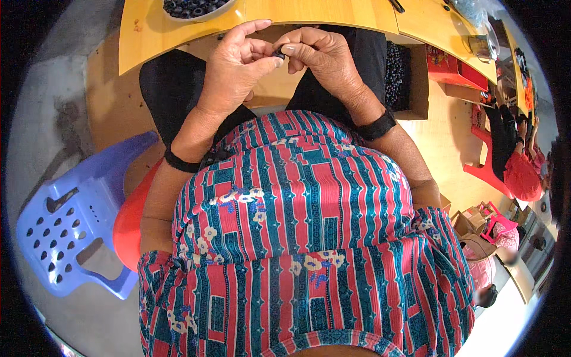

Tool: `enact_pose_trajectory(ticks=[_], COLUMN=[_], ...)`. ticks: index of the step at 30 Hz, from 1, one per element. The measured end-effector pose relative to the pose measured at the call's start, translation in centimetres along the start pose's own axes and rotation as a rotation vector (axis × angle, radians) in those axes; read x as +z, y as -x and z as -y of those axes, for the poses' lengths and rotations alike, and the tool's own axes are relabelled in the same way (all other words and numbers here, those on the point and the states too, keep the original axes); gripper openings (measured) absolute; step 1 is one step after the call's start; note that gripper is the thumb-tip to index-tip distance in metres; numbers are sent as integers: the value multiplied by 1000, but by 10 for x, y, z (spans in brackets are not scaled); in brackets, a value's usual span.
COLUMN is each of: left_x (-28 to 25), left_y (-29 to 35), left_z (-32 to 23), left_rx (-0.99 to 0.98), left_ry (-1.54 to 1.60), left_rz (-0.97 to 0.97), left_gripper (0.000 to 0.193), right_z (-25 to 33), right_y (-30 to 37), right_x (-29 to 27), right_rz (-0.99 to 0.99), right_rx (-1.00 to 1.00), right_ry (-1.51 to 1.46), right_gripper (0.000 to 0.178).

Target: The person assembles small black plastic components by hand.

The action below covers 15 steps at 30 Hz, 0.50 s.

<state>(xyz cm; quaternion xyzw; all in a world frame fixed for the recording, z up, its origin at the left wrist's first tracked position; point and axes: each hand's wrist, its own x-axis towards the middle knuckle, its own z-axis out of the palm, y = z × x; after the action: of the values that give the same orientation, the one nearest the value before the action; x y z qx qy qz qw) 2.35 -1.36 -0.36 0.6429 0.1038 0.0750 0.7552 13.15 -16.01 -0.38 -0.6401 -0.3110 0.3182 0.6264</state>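
Note:
A small black piece (279,54), perhaps a ring, sits between the fingertips of both hands, just in front of the table's edge. My left hand (237,66) pinches it between thumb and finger, its other fingers partly raised. From the other side my right hand (324,58) closes thumb and forefinger on it. Fingers cover most of the piece, so its exact kind does not show. On the yellow table (321,13) beyond my left hand stands a white bowl (205,18) full of black ring-shaped pieces.
Right of my legs, an open carton (419,83) holds many small dark pieces. Beyond it is a red box (455,72). A blue plastic chair (65,223) and a red seat (134,220) are on my left. Another person (523,172) sits far right.

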Motion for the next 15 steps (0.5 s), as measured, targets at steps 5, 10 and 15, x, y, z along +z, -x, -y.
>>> enact_pose_trajectory(ticks=[5, 10, 15], left_x=[3, 1, -1], left_y=[-1, -2, 0], left_z=[-1, 0, -1], left_rx=[26, 38, 17], left_ry=[-50, -109, -115], left_rz=[-8, 11, 8], left_gripper=[52, 51, 51], right_z=[-4, -9, -10], right_y=[2, 1, 2], right_x=[1, 0, 2], right_rz=[-16, -34, -16], right_rx=[-11, -180, -94], right_ry=[-27, 187, 49], right_gripper=[11, 11, 13])
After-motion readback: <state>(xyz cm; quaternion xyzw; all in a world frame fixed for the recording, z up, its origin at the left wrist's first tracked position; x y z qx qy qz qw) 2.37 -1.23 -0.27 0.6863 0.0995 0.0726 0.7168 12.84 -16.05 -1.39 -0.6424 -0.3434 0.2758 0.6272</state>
